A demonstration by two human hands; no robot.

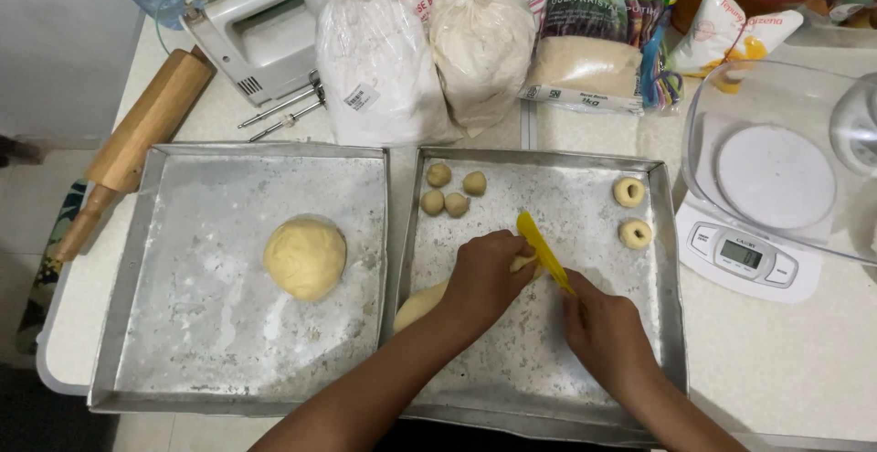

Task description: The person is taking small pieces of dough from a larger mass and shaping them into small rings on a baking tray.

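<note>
Yellow scraper (543, 251) in right hand (605, 331), blade slanting up-left; left hand (484, 278) gripping dough roll (422, 304).

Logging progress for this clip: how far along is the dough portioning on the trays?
Done: four small dough balls and two ring-shaped dough pieces sit on the floured right metal tray. In hand: the left hand steadies a dough log while the right hand cuts it with a yellow plastic scraper. Left: that log and the large round dough ball on the left metal tray.
</note>
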